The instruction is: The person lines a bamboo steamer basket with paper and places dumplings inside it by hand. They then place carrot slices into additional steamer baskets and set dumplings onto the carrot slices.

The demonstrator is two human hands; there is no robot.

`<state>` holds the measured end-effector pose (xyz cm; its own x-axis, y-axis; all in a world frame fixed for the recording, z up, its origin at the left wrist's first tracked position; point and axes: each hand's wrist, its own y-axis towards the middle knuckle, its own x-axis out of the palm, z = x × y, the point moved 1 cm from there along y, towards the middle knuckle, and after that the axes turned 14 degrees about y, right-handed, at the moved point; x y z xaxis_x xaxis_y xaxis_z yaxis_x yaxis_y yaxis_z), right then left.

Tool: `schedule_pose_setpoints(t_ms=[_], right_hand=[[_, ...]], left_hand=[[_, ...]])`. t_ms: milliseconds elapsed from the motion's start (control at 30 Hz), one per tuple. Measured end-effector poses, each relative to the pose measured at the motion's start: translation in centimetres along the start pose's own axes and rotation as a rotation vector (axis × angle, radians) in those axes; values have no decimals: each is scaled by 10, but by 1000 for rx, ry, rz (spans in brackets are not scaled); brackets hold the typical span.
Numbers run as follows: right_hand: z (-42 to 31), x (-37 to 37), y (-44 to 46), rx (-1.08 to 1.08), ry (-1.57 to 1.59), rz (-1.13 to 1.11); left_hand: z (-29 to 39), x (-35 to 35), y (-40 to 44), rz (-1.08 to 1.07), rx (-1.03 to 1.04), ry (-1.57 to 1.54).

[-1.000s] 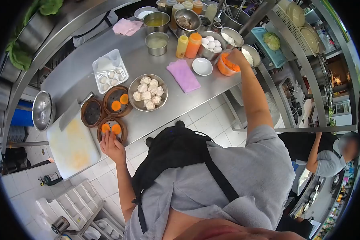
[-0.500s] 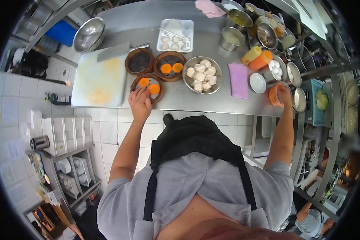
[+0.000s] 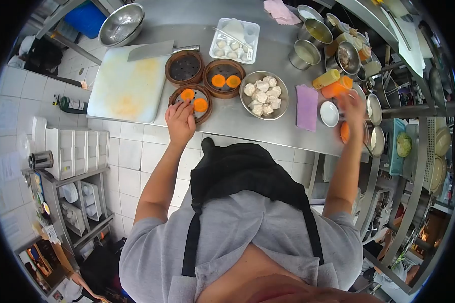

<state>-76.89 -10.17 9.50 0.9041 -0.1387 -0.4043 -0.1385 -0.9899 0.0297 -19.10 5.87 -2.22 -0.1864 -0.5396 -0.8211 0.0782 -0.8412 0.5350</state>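
Left hand (image 3: pixel 181 122) at the near bamboo steamer (image 3: pixel 209 112), right hand (image 3: pixel 352 106) by the carrot tub (image 3: pixel 344 133)

My left fingers lie bunched over the steamer's near rim, tips just beside two carrot slices (image 3: pixel 200 105); I cannot tell whether they grip anything. My right hand is blurred, above and partly hiding the tub, so I cannot tell whether those fingers are apart or pinching a slice.

Beyond my left fingertips stand two more steamers, the right-hand one (image 3: pixel 223 61) holding two slices. Left of these fingers lies the cutting board (image 3: pixel 126 86), a cleaver (image 3: pixel 151 49) across its far edge. Between my hands are a steel bowl (image 3: pixel 284 91) of dumplings (image 3: pixel 263 96), a lilac cloth (image 3: pixel 307 107) and a white saucer (image 3: pixel 329 114).
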Motion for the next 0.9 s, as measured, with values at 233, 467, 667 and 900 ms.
schedule_pose_setpoints(t_ms=[233,467,667,900], right_hand=[[-103,279,-8,-406,-146,-534],[-79,369,8,-681,-756,-667],[-89,321,17,-588,-322,-531],[24,49,41,-449,-372,23]], left_hand=[[-1,-3,0,21,-15,-47],[0,-5,0,21,-67,-76],[-3,-4,0,8,-34,-89],[-5,6,-2,24,1,-28]])
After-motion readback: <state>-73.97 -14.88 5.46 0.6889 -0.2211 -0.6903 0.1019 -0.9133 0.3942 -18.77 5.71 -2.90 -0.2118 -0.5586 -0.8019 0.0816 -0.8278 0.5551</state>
